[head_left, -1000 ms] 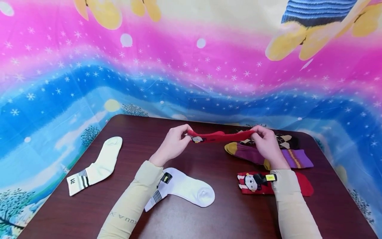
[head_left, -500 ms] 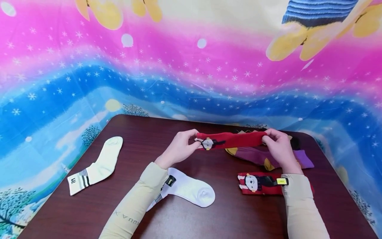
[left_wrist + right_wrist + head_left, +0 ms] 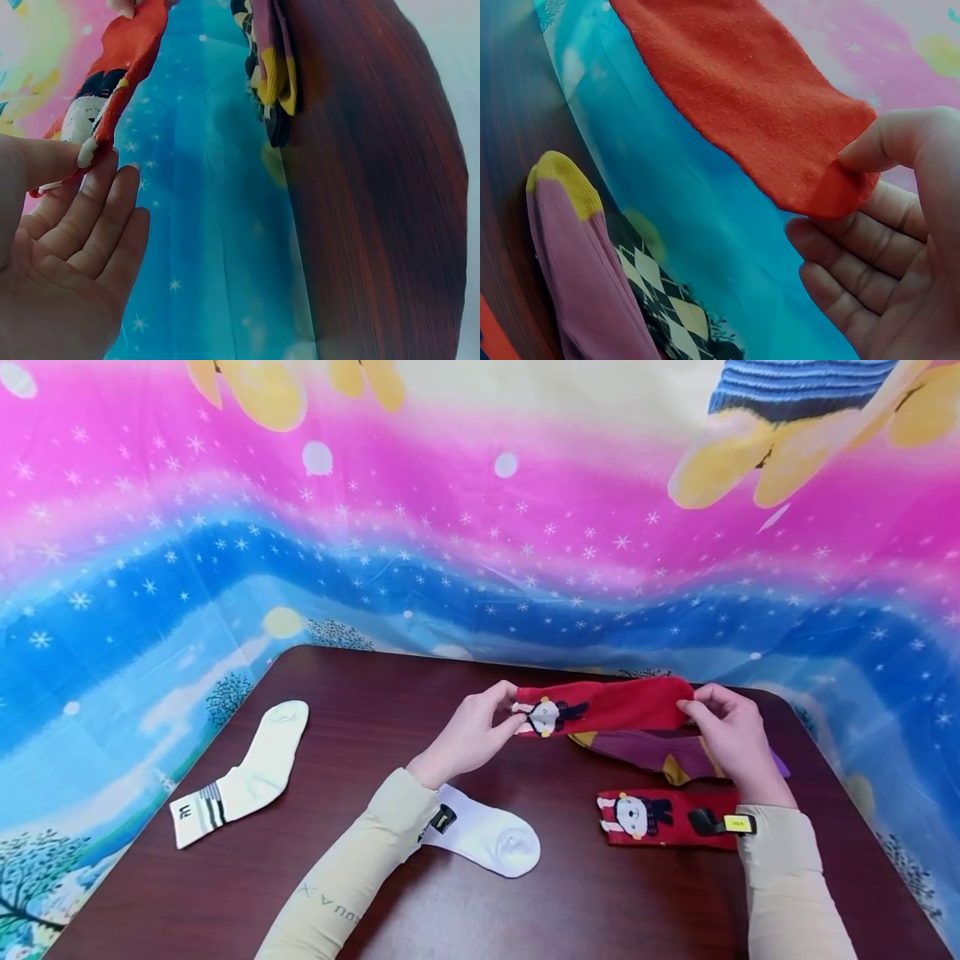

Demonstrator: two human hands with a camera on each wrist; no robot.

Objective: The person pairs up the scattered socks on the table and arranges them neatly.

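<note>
A red sock (image 3: pixel 622 706) with a white bear figure is stretched between both hands, held above the table's far right part. My left hand (image 3: pixel 480 727) pinches its cuff end between thumb and forefinger; in the left wrist view the other fingers (image 3: pixel 112 217) extend loosely. At the toe end, my right hand (image 3: pixel 731 735) pinches the fabric, its thumb on the plain red side. Below lies a matching red sock (image 3: pixel 675 817), partly behind the right sleeve. Purple socks with yellow toes and heels (image 3: pixel 645 753) lie just behind it, partly covered by the raised sock.
A cream striped sock (image 3: pixel 251 777) lies at the left of the brown table (image 3: pixel 360 702). Near the middle, a white sock (image 3: pixel 487 835) is partly under the left forearm. Argyle socks (image 3: pixel 667 300) lie beside the purple ones. A printed cloth (image 3: pixel 450 552) hangs behind the table.
Both hands have moved right with the red sock. It has turned from nearly edge-on to show its flat bear side. The socks on the table stay where they were.
</note>
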